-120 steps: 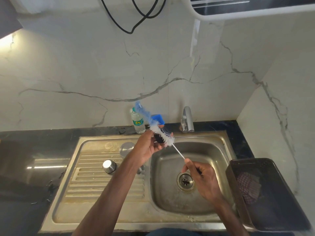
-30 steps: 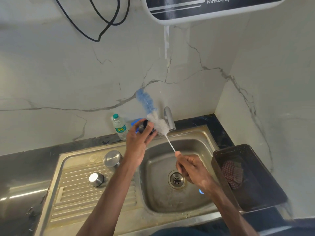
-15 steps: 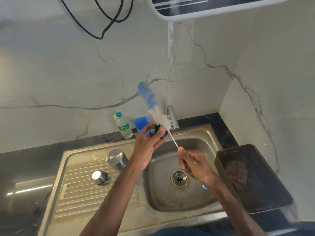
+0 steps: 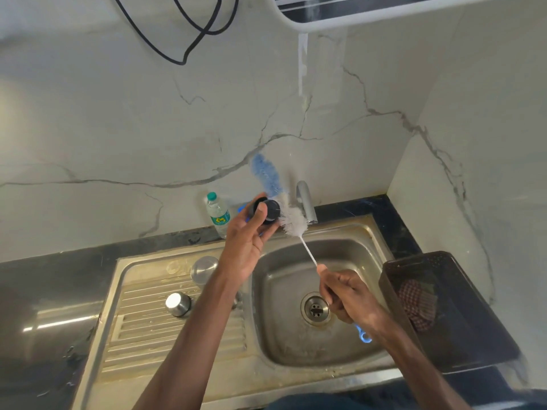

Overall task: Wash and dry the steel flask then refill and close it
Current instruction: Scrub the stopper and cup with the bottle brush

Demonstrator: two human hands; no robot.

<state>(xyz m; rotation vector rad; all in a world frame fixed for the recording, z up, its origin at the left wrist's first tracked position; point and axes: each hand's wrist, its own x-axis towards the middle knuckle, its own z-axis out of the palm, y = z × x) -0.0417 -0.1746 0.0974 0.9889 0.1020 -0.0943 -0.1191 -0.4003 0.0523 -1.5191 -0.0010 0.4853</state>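
right hand [image 4: 347, 294]: over the sink basin, fist closed round the wire handle of the bottle brush [image 4: 293, 222].
steel flask [image 4: 204, 269]: stands on drainboard [image 4: 139, 332], steel cap [image 4: 177, 304] just beside it.
left hand [image 4: 244, 247]: thumb and fingers pinch black stopper [image 4: 268, 211]; bristles touch it.
step: washing, likely scrubbing the stopper.
next: rinse under tap [image 4: 306, 202]; needs water running.
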